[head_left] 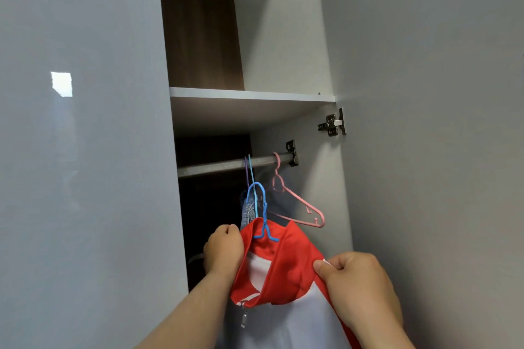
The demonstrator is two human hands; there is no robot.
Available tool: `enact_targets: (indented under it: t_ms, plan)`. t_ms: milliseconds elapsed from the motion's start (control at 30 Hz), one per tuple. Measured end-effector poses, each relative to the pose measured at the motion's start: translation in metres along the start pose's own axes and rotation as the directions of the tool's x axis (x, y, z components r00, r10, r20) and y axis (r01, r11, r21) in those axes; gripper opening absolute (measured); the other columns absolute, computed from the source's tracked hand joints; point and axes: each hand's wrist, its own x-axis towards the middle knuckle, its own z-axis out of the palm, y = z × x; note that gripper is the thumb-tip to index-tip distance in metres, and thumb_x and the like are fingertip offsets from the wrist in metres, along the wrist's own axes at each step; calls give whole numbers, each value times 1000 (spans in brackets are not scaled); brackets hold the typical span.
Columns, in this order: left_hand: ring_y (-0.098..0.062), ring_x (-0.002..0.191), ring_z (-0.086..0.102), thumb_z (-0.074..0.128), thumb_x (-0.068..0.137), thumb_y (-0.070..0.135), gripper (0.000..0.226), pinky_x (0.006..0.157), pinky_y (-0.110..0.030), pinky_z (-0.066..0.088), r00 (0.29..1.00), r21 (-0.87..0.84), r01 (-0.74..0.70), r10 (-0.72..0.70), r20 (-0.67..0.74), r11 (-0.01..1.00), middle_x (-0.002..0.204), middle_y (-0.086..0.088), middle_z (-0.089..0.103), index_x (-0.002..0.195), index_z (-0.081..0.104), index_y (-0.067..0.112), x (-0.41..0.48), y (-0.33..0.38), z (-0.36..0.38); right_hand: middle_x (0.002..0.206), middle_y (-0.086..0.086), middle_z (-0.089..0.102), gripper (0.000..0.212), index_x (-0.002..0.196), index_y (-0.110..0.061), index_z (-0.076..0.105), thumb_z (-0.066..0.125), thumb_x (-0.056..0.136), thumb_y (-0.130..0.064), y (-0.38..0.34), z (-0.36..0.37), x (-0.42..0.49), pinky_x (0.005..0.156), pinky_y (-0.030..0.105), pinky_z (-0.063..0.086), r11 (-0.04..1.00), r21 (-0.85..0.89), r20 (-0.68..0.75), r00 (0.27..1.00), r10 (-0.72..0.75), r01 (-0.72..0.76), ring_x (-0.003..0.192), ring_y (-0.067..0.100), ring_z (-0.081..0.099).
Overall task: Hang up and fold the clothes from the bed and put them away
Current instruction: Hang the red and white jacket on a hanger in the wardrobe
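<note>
The wardrobe (283, 37) stood open, with a shelf (249, 95) above its rail (226, 166). A red-and-white jacket (286, 269) was held up at the opening, below the rail. The left hand (224, 249) gripped one shoulder of it with curled fingers, and the right hand (357, 280) pinched the other. Its blue hanger (262, 207) had its hook just under the rail. A pink hanger (297, 204) hung on the rail.

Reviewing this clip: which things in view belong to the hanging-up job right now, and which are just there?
In use: red and white jacket, blue hanger it sits on, left hand and right hand gripping it, wardrobe rail.
Just there: pink hanger, denim garment, shelf, door hinge.
</note>
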Motion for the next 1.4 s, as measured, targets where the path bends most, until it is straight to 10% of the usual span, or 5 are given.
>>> enact_targets:
  t_ms: [267,400,700,1100,1400]
  plan:
    - [-24,59,38,40,90,4,32,52,-35,26,985,-383,83,-134,-106,920,60,-8,43,60,38,10,0,-10,-5,57,9,51,30,60,-9,62,75,85,-16,2,37,-2,57,30,37,933,317,257,963,85,-167,59,16,42]
    - [-23,71,51,42,80,28,26,70,-37,43,989,-309,11,35,144,951,71,-7,58,60,51,16,-6,-6,4,62,13,56,25,73,15,66,69,88,-5,8,29,-2,62,30,38,891,391,273,954,127,-231,63,20,48]
    - [-42,124,46,45,88,29,38,107,-49,36,971,234,142,-181,158,962,135,-20,51,122,57,16,27,15,21,59,13,63,25,64,2,71,67,88,-3,16,-1,-7,54,24,40,895,402,266,960,90,-195,58,18,51]
    - [-12,32,51,40,90,-2,47,38,-16,40,809,-160,219,-88,581,962,45,-4,59,54,69,8,26,22,46,53,2,39,32,55,-20,57,68,85,-17,41,-4,7,56,29,28,971,231,128,991,29,-58,56,15,31]
    - [-25,77,55,53,78,10,20,73,-38,47,944,-397,98,41,327,913,78,-15,61,65,67,7,34,15,44,44,-3,37,42,45,-23,53,70,83,-23,26,24,35,52,27,32,978,205,57,998,36,-47,51,17,31]
